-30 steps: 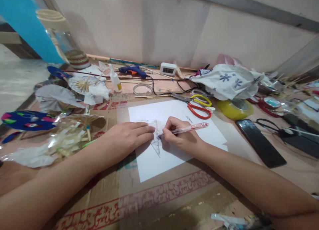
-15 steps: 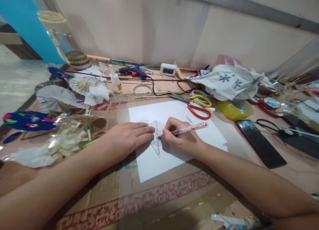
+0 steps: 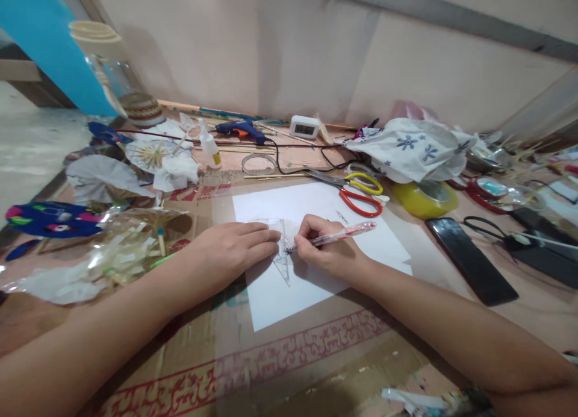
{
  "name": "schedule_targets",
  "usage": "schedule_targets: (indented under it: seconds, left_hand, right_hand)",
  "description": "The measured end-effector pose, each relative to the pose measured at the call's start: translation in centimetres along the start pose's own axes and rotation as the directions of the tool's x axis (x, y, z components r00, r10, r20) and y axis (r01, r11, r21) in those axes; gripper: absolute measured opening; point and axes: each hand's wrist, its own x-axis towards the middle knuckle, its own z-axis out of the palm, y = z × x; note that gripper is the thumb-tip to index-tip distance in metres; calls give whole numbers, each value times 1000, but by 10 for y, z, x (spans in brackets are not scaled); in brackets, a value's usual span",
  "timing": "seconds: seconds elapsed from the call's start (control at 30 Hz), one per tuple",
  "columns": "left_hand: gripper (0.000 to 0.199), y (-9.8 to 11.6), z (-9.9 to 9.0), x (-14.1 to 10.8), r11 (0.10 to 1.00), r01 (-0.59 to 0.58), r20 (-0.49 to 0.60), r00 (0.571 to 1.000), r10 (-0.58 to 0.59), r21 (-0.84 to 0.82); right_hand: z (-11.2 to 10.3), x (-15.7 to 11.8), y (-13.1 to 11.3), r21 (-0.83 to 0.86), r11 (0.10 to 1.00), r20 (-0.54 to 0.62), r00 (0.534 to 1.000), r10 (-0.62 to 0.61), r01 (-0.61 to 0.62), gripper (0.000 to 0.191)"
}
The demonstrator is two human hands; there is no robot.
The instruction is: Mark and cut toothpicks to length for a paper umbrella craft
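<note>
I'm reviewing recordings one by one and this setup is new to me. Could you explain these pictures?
There is no machine: these are a person's two bare hands, seen by one head-worn camera looking forward and down. The left hand lies over a clear set square on white paper. The right hand holds a pen, its tip near the set square's edge. Beneath the paper is printed cardboard. Beyond or beside it are scissors with one red and one yellow handle, overlapping the paper; yellow tape; a smartphone; a glue gun; and a digital clock.
</note>
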Motion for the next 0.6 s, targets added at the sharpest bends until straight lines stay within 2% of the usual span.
schedule_targets:
  seconds: [0.2,0.4,0.6]
  left_hand:
    - [31,0,0,0,1000,5,-19,1000,-6,-14]
    - [31,0,0,0,1000,1,5,1000,-1,6]
    - [31,0,0,-1,1000,-9,0,1000,9,14]
  right_hand:
    - [0,0,1,20,1000,32,999,-18,17,17]
    - [1,1,0,25,999,7,1000,-22,22,15]
    - [-1,0,0,30,999,47,999,-17,15,16]
